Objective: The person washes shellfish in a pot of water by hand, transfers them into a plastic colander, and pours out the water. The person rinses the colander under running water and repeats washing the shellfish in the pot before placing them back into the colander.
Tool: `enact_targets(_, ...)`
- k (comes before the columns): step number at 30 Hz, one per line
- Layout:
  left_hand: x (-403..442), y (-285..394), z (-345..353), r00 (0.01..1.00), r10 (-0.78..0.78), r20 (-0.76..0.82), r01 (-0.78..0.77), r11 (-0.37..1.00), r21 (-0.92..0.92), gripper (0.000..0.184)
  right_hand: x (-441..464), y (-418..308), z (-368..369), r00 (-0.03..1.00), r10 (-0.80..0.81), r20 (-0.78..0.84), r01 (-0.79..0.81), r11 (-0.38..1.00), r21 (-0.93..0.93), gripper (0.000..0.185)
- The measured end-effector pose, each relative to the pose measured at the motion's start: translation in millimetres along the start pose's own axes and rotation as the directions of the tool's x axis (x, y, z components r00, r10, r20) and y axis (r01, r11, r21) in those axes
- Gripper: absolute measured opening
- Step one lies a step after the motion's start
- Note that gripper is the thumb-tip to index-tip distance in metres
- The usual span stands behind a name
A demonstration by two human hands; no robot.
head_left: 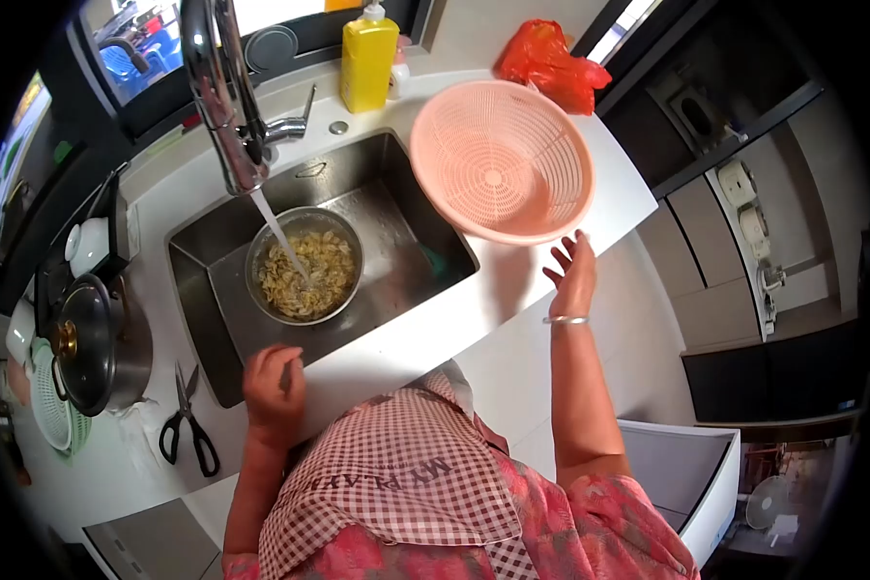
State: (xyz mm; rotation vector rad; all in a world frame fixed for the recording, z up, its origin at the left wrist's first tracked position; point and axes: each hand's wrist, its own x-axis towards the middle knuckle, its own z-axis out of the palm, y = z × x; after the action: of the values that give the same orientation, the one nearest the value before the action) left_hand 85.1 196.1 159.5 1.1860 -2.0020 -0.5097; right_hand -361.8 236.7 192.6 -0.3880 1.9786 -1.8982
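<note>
Water runs from the chrome faucet [237, 155] into a metal bowl [354, 278] of small yellowish-brown pieces [309, 280], which sits in the steel sink [396, 217]. A pink plastic colander [501, 162] rests at the sink's right edge, partly over the basin, with no contents showing. Just below the colander's rim is my right hand [574, 275], fingers spread, with a bangle on the wrist; it holds nothing. My left hand [275, 389] is at the sink's front edge, its fingers curled; nothing shows in them.
Black-handled scissors [189, 425] lie left of my left hand, near a lidded pot [101, 343] and a green basket [53, 401]. Behind the sink stands a yellow bottle [368, 60]. A red plastic bag [553, 68] is at the back right.
</note>
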Motion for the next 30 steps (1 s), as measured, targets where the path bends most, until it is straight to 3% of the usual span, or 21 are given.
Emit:
enact_targets(1,-3,-6,-1,0.999,-0.035,0.005,0.035,0.999,0.011,0.015,-10,10,-10,0.995,-0.067,0.078,0.083,0.971,-0.224,0.074)
enact_targets(2,-6,-11,-3,0.997,-0.072,0.007,0.072,0.997,0.024,0.016,-12,35,-23,0.952,-0.230,0.203,0.301,0.830,-0.470,0.076)
enact_targets(3,-9,-15,-4,0.994,-0.111,0.005,0.111,0.993,0.039,0.017,-12,58,-35,0.866,-0.337,0.369,0.500,0.585,-0.639,0.077)
enact_targets(7,-22,-28,-14,0.994,-0.110,0.007,0.109,0.993,0.047,0.017,-36,68,-33,0.742,-0.164,0.650,0.661,0.018,-0.750,0.093)
enact_targets(11,-34,-35,-18,0.988,-0.157,0.015,0.156,0.987,0.046,0.018,-76,62,1,0.442,-0.019,0.897,0.897,0.015,-0.442,0.101)
enact_targets(13,-37,-38,-17,0.989,-0.149,-0.017,0.150,0.988,0.048,0.019,-117,61,28,0.244,-0.018,0.970,0.957,0.169,-0.237,0.101)
enact_targets(14,-38,-39,-15,0.988,-0.151,-0.032,0.152,0.987,0.046,0.019,-139,56,51,0.188,0.055,0.981,0.964,0.179,-0.195,0.101)
enact_targets(17,-38,-39,-13,0.987,-0.150,-0.054,0.153,0.987,0.049,0.020,-183,56,120,-0.022,0.069,0.997,0.955,0.296,0.000,0.097)
enact_targets(19,-41,-42,-13,0.986,-0.159,-0.053,0.162,0.985,0.063,0.021,-206,63,162,-0.018,0.077,0.997,0.953,0.303,-0.006,0.087)
enact_targets(22,-40,-43,-17,0.987,-0.151,-0.052,0.155,0.985,0.082,0.020,-214,95,217,0.114,0.163,0.980,0.899,0.404,-0.171,0.061)
enact_targets(25,-41,-43,-19,0.984,-0.168,-0.066,0.173,0.982,0.077,0.020,-185,78,238,0.114,0.456,0.882,0.878,0.370,-0.304,0.039)
enact_targets(27,-41,-44,-20,0.980,-0.192,-0.061,0.196,0.978,0.076,0.021,-165,77,215,0.187,0.216,0.958,0.847,0.459,-0.269,0.030)
enact_targets(29,-40,-44,-22,0.975,-0.219,-0.030,0.221,0.972,0.085,0.021,-137,64,194,0.223,0.303,0.927,0.868,0.371,-0.330,0.026)
enact_targets(30,-37,-44,-23,0.972,-0.235,-0.017,0.236,0.969,0.067,0.023,-121,62,179,0.241,0.243,0.940,0.870,0.376,-0.320,0.023)
